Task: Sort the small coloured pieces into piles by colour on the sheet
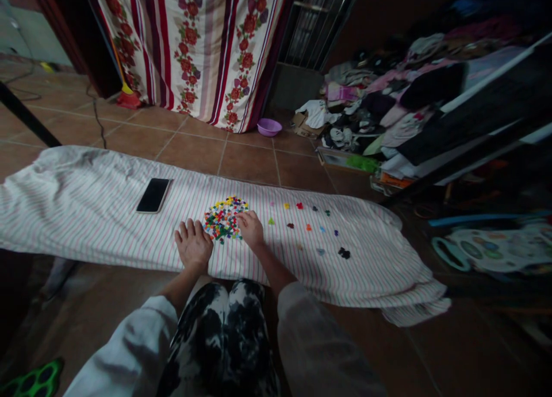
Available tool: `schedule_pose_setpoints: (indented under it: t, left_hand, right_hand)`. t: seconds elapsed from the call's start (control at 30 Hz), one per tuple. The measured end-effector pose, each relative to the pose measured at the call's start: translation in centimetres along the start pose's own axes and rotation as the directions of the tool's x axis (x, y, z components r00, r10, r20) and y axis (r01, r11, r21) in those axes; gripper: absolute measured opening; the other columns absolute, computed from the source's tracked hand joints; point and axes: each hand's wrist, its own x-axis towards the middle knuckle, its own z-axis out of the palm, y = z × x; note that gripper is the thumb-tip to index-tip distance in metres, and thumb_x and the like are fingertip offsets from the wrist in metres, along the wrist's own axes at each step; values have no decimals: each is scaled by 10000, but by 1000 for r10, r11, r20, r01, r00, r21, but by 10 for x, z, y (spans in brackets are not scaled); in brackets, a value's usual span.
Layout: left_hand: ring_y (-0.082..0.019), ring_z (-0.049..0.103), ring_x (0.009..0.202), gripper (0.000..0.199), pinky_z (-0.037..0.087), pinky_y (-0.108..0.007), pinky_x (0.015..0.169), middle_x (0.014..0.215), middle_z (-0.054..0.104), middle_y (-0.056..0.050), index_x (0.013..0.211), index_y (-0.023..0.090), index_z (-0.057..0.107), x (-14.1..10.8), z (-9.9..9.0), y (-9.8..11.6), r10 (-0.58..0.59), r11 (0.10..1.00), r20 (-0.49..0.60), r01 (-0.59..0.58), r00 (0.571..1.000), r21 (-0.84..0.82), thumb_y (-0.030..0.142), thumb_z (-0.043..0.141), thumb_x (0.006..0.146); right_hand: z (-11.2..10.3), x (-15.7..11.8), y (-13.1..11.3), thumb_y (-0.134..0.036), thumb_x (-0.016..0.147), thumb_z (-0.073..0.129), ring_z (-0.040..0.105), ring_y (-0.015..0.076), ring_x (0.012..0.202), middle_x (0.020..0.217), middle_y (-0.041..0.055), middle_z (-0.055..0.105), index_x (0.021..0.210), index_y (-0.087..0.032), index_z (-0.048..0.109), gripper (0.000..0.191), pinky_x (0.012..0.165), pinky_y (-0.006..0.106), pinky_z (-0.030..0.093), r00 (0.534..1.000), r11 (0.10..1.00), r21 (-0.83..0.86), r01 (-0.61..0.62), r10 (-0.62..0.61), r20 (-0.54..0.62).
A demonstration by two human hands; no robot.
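A heap of small multicoloured pieces (222, 218) lies on a striped cloth (107, 224); they are too small to name in kind. My left hand (194, 245) rests flat on the cloth at the heap's left edge, fingers apart. Over the heap's right side is my right hand (250, 228), its fingertips pinched together; whatever they hold, if anything, is too small to make out. To the right, small single-colour groups sit spaced in rows, among them yellow pieces (287, 205), red pieces (299, 205), green pieces (271, 221) and black pieces (344, 253).
A dark-screened phone (154, 195) lies left of the heap. Beyond the cloth are a tiled floor, a purple basin (269, 127), a floral curtain (190, 52) and a broom (128, 98). Piled clothes (379, 104) fill the far right. My knees are against the near edge.
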Motion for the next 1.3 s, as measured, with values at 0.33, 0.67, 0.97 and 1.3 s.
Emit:
schedule_pose_setpoints:
  t: [0.33, 0.67, 0.97, 1.3]
  left_hand:
    - [-341, 311, 1374, 503, 215, -545, 1119, 1411, 470, -183, 1299, 98, 519, 1, -1, 0, -9, 1000, 17, 9, 1000, -12, 279, 343, 865]
    - [-336, 299, 1382, 509, 217, -547, 1116, 1422, 462, -172, 1316, 114, 506, 1, -1, 0, -16, 1000, 41, 16, 999, -7, 282, 352, 861]
    - [-338, 301, 1379, 507, 209, -543, 1121, 1417, 462, -186, 1300, 92, 517, 1, -1, 1, -16, 1000, 30, 16, 999, -9, 280, 343, 862]
    - [-328, 278, 1388, 497, 207, -544, 1114, 1414, 460, -180, 1305, 114, 503, 0, -5, 3, -5, 1000, 30, 5, 1000, -13, 287, 327, 873]
  right_hand:
    - [3, 26, -18, -191, 884, 493, 544, 159, 973, 1026, 39, 581, 945, -281, 723, 255, 824, 252, 437, 972, 972, -235, 9, 46, 229]
    - [4, 35, -12, -181, 883, 480, 576, 157, 884, 961, 34, 628, 958, -295, 740, 293, 805, 251, 436, 961, 966, -250, -61, 125, 247]
    - [5, 35, -18, -208, 893, 478, 570, 154, 906, 995, 44, 630, 968, -272, 731, 272, 802, 248, 432, 959, 963, -269, -24, 98, 267]
    - [2, 36, -36, -263, 874, 525, 598, 189, 927, 1037, 96, 634, 932, -224, 723, 210, 781, 286, 449, 948, 937, -348, -33, 140, 286]
